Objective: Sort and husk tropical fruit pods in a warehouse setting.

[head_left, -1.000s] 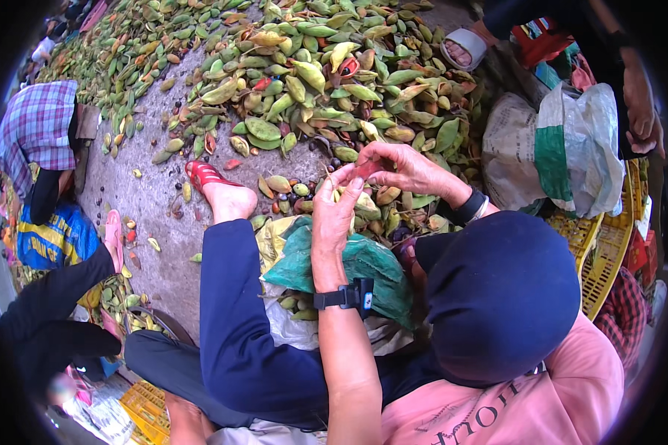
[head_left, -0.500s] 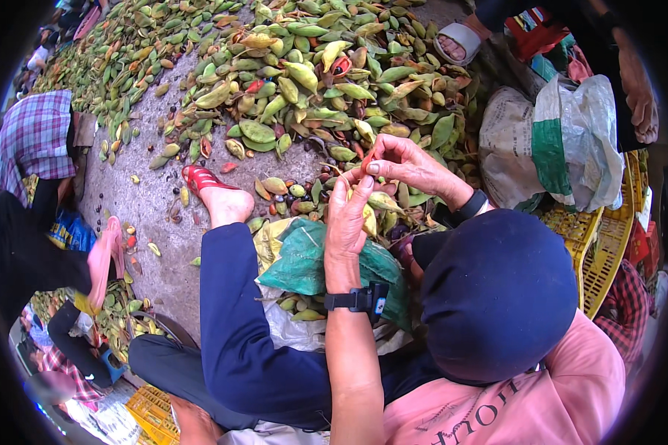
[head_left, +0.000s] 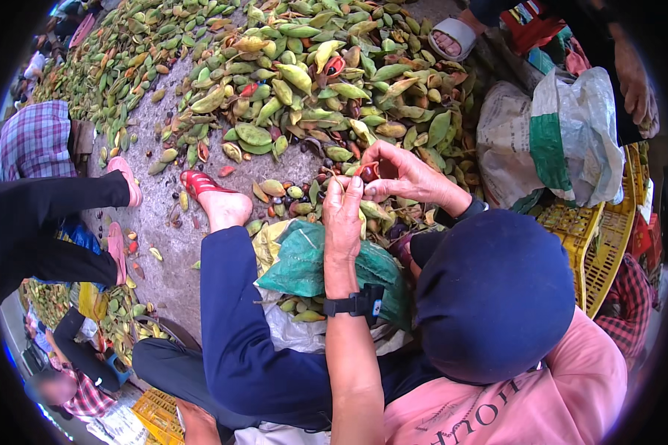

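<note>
Between my hands is a split seed pod [head_left: 375, 166] with a red inside and a round dark brown seed [head_left: 367, 173] in it. My right hand [head_left: 410, 176] pinches the pod between thumb and fingers. Close against it, my left hand [head_left: 341, 215] has its thumb and index finger closed on the pod's near-left end, where the exact contact is partly hidden. Below them lies a green woven sack [head_left: 293, 259] over a white one. Many green pods [head_left: 304, 133] are heaped beyond my hands, and loose dark seeds lie on the ground beside my red sandal [head_left: 200, 182].
My bent navy-clad knee [head_left: 497, 297] rises beside my right arm. A white and green sack [head_left: 583, 141] and yellow crates [head_left: 608, 252] stand at right. Another person's sandalled foot [head_left: 451, 38] and hand [head_left: 634, 89] are at upper right. Someone's legs [head_left: 59, 215] reach in from the left.
My hands have shifted slightly; the right wrist has turned and the pod now shows a dark seed in its red inside. At left, the other person's pink-shod feet have moved.
</note>
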Tool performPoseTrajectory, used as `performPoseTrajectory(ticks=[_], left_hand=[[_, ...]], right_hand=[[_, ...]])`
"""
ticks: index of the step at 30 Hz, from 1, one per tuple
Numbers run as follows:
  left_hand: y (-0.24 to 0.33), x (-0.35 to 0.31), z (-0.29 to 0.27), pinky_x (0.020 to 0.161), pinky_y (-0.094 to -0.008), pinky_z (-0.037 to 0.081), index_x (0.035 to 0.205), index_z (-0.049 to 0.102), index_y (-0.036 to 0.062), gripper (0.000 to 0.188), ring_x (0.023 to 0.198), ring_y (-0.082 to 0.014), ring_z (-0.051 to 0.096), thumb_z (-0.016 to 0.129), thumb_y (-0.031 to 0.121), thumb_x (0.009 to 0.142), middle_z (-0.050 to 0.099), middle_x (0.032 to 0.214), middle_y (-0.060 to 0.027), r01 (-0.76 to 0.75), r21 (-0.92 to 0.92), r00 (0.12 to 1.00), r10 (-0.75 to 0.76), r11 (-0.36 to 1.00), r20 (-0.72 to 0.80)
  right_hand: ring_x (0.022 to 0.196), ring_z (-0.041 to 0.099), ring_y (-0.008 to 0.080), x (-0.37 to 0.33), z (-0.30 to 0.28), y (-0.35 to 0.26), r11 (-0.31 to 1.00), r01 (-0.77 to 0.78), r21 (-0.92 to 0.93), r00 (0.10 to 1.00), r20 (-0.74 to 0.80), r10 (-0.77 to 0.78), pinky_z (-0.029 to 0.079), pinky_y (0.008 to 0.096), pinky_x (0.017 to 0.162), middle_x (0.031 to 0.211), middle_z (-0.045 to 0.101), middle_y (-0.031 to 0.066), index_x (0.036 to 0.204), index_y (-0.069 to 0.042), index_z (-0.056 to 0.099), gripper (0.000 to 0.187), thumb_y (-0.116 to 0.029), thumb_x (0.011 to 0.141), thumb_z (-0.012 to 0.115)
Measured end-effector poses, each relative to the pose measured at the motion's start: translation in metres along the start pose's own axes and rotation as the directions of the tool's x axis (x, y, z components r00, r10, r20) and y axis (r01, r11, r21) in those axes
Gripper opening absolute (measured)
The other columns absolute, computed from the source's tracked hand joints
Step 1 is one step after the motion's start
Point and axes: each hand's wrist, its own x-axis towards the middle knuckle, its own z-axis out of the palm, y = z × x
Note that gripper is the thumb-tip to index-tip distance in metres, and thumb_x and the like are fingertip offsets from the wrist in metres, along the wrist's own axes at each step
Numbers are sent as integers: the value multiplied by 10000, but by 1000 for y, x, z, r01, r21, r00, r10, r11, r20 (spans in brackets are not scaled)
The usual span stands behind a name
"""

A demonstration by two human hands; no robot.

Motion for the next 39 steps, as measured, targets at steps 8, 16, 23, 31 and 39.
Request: performPoseTrajectory(ticks=[8,16,23,31,39], left_hand=[[4,1,9,717,-258,479,965,552,62,161,801,-80,558,583,220,981,607,900,-18,82,195,993,-98,977,72],[24,-12,29,661,-279,523,915,581,0,229,770,-139,615,580,223,967,612,883,-63,40,400,978,-119,916,174],[26,-18,3,645,-398,593,1188,533,23,324,830,-234,648,627,208,940,607,936,-104,197,-153,978,-184,969,93],[19,0,-14,747,-478,598,1181,563,95,299,838,-220,653,667,144,905,649,990,-62,159,-400,987,-149,903,57],[31,-5,55,864,-318,521,1193,541,47,286,984,-179,618,627,120,930,595,1168,-74,14,-131,998,-6,991,64]], right_hand=[[714,594,256,-3,-10,-21,883,80,-462,996,76,-51,466,346,627,843,613,95,1005,-39,545,264,-118,812,707],[941,588,324,-53,-22,-34,779,222,-586,957,-21,-289,492,398,735,1026,557,136,1180,-52,559,391,66,808,569],[676,513,148,-163,-120,-178,320,-379,-868,472,-479,-740,441,252,611,805,511,40,1028,-51,589,216,71,857,542],[1137,559,329,-229,-207,-223,-287,-635,-717,644,-285,-710,447,394,969,1219,586,162,1192,-80,629,265,-135,938,576],[1141,506,354,-65,-24,-76,706,305,-639,857,-140,-497,381,453,1002,1219,536,198,1327,-21,497,714,-505,822,638]])
